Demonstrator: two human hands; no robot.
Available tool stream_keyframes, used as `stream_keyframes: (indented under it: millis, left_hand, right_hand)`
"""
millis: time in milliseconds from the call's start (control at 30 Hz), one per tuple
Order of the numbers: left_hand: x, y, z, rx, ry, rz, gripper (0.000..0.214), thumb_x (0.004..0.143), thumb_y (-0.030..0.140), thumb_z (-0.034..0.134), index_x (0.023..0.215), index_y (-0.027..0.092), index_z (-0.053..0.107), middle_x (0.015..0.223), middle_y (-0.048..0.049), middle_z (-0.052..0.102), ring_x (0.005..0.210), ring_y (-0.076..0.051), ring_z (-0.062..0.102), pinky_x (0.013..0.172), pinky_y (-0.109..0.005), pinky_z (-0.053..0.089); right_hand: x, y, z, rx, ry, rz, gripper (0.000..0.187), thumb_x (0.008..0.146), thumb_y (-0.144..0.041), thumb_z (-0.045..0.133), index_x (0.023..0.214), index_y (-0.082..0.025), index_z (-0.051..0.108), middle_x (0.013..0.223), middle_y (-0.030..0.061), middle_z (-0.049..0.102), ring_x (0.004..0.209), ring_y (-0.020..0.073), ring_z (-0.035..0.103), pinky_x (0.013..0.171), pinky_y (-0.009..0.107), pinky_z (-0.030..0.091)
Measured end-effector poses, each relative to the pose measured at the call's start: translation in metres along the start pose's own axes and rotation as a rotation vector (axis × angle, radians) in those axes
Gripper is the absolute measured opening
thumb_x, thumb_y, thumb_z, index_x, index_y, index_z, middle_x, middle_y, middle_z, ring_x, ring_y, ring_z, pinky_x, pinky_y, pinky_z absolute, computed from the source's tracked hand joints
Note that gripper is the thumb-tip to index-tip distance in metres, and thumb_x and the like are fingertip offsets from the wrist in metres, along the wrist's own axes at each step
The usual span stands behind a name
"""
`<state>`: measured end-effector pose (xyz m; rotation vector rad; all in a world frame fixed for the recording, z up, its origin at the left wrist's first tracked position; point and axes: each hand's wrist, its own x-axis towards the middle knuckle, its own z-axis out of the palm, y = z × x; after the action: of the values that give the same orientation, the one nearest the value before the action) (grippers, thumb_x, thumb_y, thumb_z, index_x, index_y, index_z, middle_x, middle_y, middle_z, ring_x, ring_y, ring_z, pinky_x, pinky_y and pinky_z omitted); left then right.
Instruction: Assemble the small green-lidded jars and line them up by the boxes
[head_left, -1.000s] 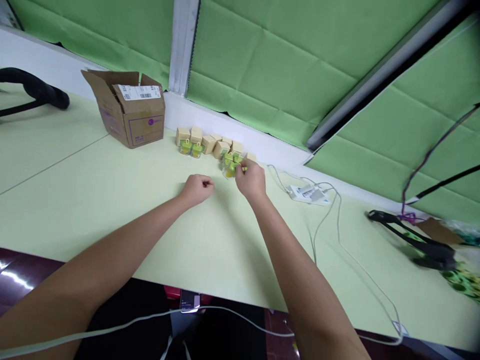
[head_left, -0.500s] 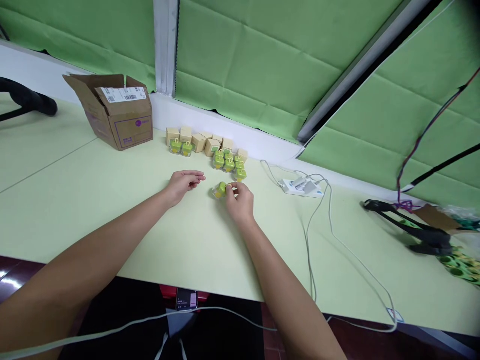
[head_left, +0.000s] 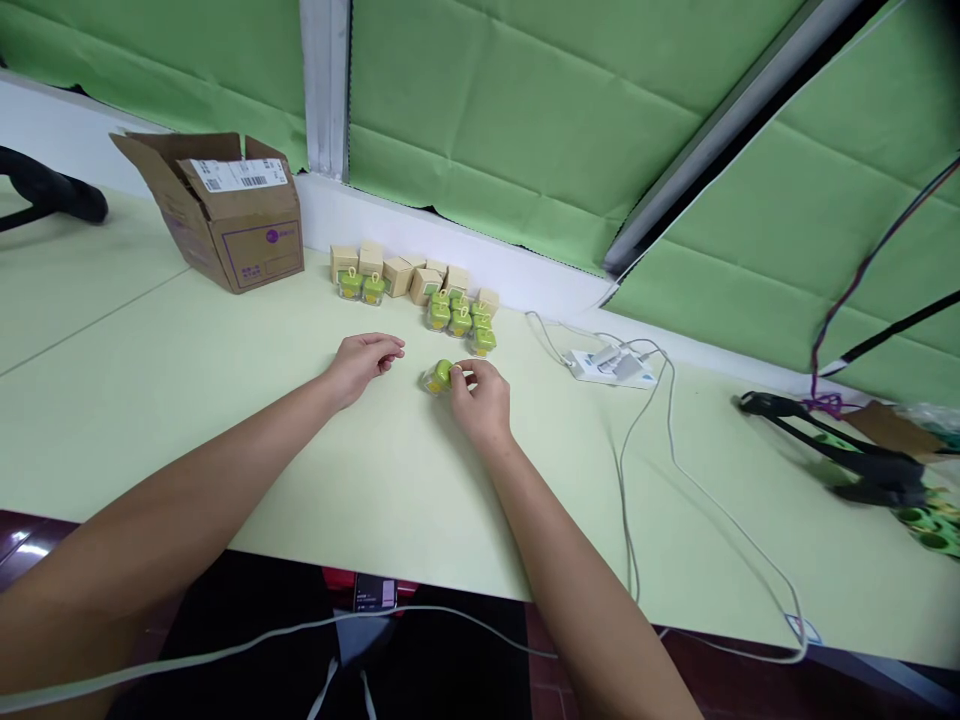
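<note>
black curved object (head_left: 52, 197) lay at the far left of the pale green table (head_left: 150, 430), near the back edge. next to it stood an open cardboard box (head_left: 244, 232) with a barcode label on top, its flaps up. right of that, along the back edge, sat a row of small kraft boxes (head_left: 382, 272), with two green-and-yellow items in clear cubes (head_left: 361, 287) just in front. more of these green cubes (head_left: 459, 322) were bunched together further right. left hand (head_left: 360, 365) was palm down near the table's middle, fingers loosely curled, holding nothing. right hand (head_left: 481, 403) gripped a clear cube with a green top (head_left: 439, 377) at the fingertips. that cube was on the table just left of the right hand, between both hands and in front of the bunch. further right was a white power strip (head_left: 609, 368) with white cables (head_left: 637, 480) running toward the front edge. black clamp-like tool (head_left: 832, 450) lay near the right end, blurred. green cloth (head_left: 525, 110) hung behind the table.
</note>
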<state>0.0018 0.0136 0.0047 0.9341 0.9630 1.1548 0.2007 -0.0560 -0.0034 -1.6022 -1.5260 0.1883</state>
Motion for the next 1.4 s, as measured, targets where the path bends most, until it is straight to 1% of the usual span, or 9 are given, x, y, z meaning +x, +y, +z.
stream_keyframes:
  millis: [400,600,700,833,967,1067,1200,1267,1400]
  left_hand:
    - [-0.002,0.002,0.001,0.135,-0.003,0.053,0.016,0.058,0.018,0.076,0.074,0.015,0.078,0.074,-0.0039,0.070,0.063,-0.010,0.052,0.065,-0.027,0.043]
    - [-0.001,-0.006,0.000,0.334,-0.043,0.076,0.019,0.062,0.026,0.079,0.079,0.017,0.080,0.080,-0.0047,0.073,0.071,-0.013,0.060,0.073,-0.030,0.049]
    - [-0.005,-0.012,0.000,0.492,-0.152,0.171,0.030,0.069,0.033,0.078,0.095,0.018,0.080,0.095,-0.0073,0.077,0.085,-0.019,0.066,0.079,-0.032,0.053]
    - [-0.017,-0.016,0.004,0.808,-0.346,0.432,0.060,0.071,0.040,0.079,0.128,0.021,0.070,0.129,-0.0099,0.070,0.111,-0.026,0.065,0.093,-0.037,0.054]
    - [-0.022,-0.013,0.006,0.987,-0.347,0.543,0.051,0.075,0.042,0.077,0.122,0.023,0.071,0.119,-0.0075,0.073,0.102,-0.026,0.067,0.093,-0.039,0.054]
    - [-0.017,-0.010,0.002,1.029,-0.301,0.542,0.049,0.074,0.045,0.079,0.117,0.022,0.072,0.113,-0.0062,0.073,0.097,-0.025,0.066,0.088,-0.037,0.055]
    - [-0.004,-0.013,-0.006,1.073,-0.169,0.530,0.055,0.076,0.044,0.077,0.124,0.019,0.068,0.118,-0.0094,0.071,0.105,-0.027,0.065,0.095,-0.039,0.053]
    - [0.002,-0.016,-0.010,1.084,-0.118,0.549,0.053,0.081,0.041,0.071,0.128,0.017,0.065,0.125,-0.0122,0.069,0.110,-0.029,0.064,0.101,-0.042,0.050]
    - [0.004,-0.015,-0.013,1.037,-0.090,0.613,0.052,0.086,0.041,0.066,0.130,0.014,0.062,0.135,-0.0159,0.063,0.116,-0.030,0.060,0.105,-0.046,0.047]
  right_hand:
    - [-0.003,-0.004,0.003,0.069,-0.039,-0.021,0.026,0.093,-0.040,0.055,0.091,-0.021,0.072,0.098,0.0056,0.074,0.078,0.0184,0.065,0.079,0.034,0.051]
    - [-0.005,-0.006,0.005,0.091,-0.056,-0.053,0.024,0.093,-0.039,0.057,0.091,-0.021,0.072,0.098,0.0051,0.074,0.076,0.0178,0.064,0.079,0.034,0.052]
    - [-0.006,-0.007,0.006,0.096,-0.055,-0.060,0.023,0.093,-0.040,0.058,0.091,-0.022,0.072,0.098,0.0052,0.074,0.076,0.0180,0.064,0.078,0.034,0.053]
    - [-0.007,-0.008,0.009,0.114,-0.057,-0.069,0.022,0.093,-0.039,0.059,0.090,-0.022,0.073,0.096,0.0050,0.074,0.076,0.0182,0.064,0.078,0.035,0.054]
    - [-0.008,-0.010,0.011,0.189,-0.070,-0.070,0.023,0.093,-0.041,0.059,0.093,-0.023,0.073,0.097,0.0046,0.075,0.080,0.0185,0.066,0.077,0.034,0.055]
    - [-0.007,-0.011,0.011,0.331,-0.030,0.003,0.027,0.094,-0.046,0.058,0.098,-0.022,0.071,0.100,0.0051,0.076,0.084,0.0182,0.067,0.075,0.033,0.056]
    - [-0.001,-0.008,0.010,0.572,0.031,0.172,0.035,0.089,-0.055,0.062,0.095,-0.021,0.065,0.096,0.0037,0.072,0.083,0.0167,0.066,0.067,0.030,0.059]
    - [0.002,-0.005,0.009,0.689,0.019,0.274,0.036,0.084,-0.057,0.068,0.091,-0.021,0.062,0.091,0.0018,0.069,0.080,0.0156,0.065,0.066,0.030,0.060]
    - [0.005,-0.003,0.009,0.870,-0.041,0.450,0.033,0.078,-0.049,0.078,0.089,-0.021,0.062,0.089,0.0002,0.068,0.075,0.0141,0.067,0.068,0.030,0.061]
